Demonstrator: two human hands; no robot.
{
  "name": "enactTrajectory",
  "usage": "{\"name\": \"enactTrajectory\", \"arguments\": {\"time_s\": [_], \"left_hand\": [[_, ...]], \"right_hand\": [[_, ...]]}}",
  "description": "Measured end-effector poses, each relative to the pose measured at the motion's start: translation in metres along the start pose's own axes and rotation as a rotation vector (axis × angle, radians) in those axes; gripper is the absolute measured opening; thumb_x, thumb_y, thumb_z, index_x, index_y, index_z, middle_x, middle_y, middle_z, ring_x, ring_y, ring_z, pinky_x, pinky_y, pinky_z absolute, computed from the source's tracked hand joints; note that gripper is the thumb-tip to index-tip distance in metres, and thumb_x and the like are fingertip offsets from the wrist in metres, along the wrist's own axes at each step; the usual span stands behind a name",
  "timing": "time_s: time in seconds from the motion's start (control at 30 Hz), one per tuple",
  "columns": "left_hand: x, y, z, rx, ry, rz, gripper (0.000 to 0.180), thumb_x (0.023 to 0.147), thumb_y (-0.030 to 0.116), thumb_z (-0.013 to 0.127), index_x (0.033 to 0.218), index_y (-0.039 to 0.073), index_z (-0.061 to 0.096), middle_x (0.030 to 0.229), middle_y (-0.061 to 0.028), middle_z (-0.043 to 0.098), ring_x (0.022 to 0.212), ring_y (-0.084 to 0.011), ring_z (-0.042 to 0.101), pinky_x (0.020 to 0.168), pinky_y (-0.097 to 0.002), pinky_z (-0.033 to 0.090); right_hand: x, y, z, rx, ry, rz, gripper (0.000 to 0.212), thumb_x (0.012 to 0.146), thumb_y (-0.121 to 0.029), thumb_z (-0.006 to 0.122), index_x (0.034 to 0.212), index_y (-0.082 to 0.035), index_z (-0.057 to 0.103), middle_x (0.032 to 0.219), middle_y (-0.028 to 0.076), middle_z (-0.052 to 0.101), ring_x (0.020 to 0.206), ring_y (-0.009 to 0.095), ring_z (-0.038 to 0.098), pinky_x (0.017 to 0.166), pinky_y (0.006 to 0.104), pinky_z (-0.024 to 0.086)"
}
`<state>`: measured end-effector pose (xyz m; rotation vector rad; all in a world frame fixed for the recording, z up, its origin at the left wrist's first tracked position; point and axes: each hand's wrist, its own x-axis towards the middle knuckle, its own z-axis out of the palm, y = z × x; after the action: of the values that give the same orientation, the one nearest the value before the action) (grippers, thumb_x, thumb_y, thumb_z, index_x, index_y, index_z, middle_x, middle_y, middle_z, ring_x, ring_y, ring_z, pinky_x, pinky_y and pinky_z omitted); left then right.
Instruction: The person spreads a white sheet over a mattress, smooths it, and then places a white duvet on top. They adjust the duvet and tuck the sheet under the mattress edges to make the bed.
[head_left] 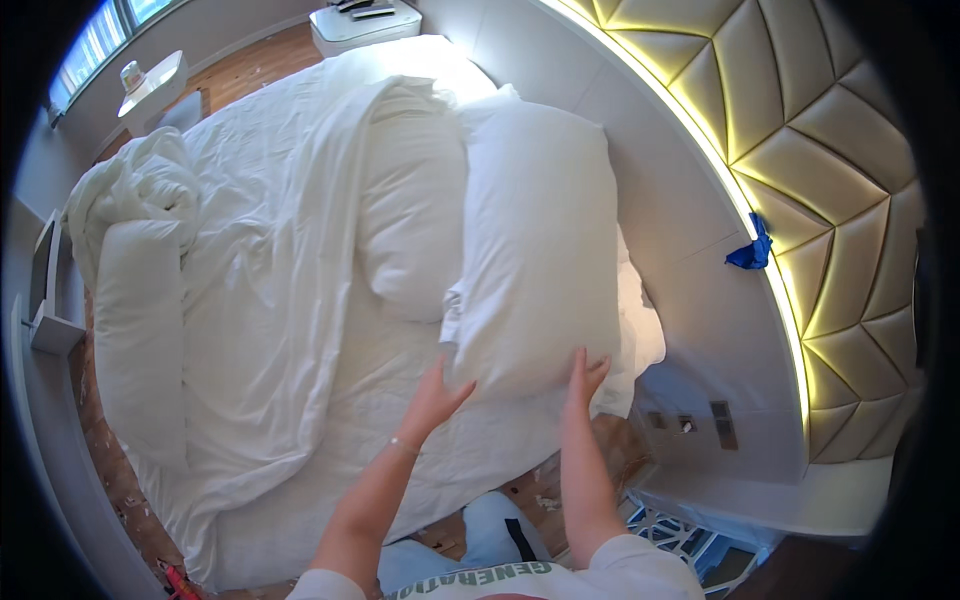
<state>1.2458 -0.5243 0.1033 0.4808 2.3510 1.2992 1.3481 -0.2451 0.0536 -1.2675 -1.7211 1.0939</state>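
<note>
A large plump white pillow (540, 230) lies lengthwise on the bed, close to the headboard wall. My left hand (436, 396) is at its near left corner, thumb spread away from the fingers. At the near right end, my right hand (586, 378) rests against the pillow, fingers apart. Both hands look open and seem to touch the pillowcase without a visible grip. A second white pillow (412, 205) lies just left of the first, partly covered by it. The crumpled white duvet (260, 260) is folded back to the left of that pillow.
Under everything is the white-sheeted bed (390, 400). A padded, lit headboard panel (790, 150) runs along the right. White bedside table (365, 30) stands beyond the far end; a small white table (155, 85) is at far left. Blue cloth (750, 247) hangs by the light strip.
</note>
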Motion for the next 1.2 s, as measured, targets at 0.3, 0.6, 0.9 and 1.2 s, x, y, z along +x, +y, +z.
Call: {"name": "enactTrajectory", "arguments": {"time_s": [0.3,0.6,0.9,1.2], "left_hand": [[0.100,0.081,0.048,-0.242,0.042,-0.307,0.076,0.062,0.044,0.070,0.118,-0.001,0.044,0.108,-0.0208,0.056,0.100,-0.0308,0.054,0.083,-0.0350,0.043],[0.035,0.092,-0.077,-0.641,0.584,-0.228,0.025,0.074,0.019,0.061,0.091,0.001,0.061,0.076,-0.0057,0.062,0.073,-0.0129,0.056,0.066,-0.0265,0.044],[-0.111,0.112,-0.291,-0.240,1.278,0.192,0.017,0.071,0.006,0.067,0.085,0.001,0.058,0.078,-0.0090,0.060,0.069,-0.0154,0.055,0.064,-0.0286,0.044],[-0.152,0.018,-0.468,0.359,1.736,-0.236,0.038,0.078,0.026,0.062,0.102,-0.002,0.050,0.097,-0.0186,0.055,0.087,-0.0347,0.051,0.078,-0.0389,0.041]], "right_hand": [[0.116,-0.041,0.023,0.164,-0.655,0.311,0.064,0.081,-0.038,0.057,0.125,0.004,0.039,0.120,0.019,0.048,0.108,0.025,0.047,0.090,0.0321,0.038],[-0.077,-0.220,0.028,0.268,-0.513,0.380,0.049,0.085,-0.029,0.053,0.117,0.006,0.042,0.110,0.013,0.054,0.093,0.022,0.055,0.077,0.0318,0.045],[-0.251,-0.269,0.091,0.840,-1.023,-0.197,0.030,0.079,-0.011,0.058,0.106,0.001,0.052,0.101,0.009,0.057,0.088,0.017,0.056,0.074,0.0318,0.047],[-0.384,-0.425,0.217,0.162,-1.551,-0.916,0.043,0.077,-0.016,0.058,0.113,0.004,0.047,0.106,0.024,0.054,0.098,0.036,0.051,0.086,0.0368,0.041]]}}
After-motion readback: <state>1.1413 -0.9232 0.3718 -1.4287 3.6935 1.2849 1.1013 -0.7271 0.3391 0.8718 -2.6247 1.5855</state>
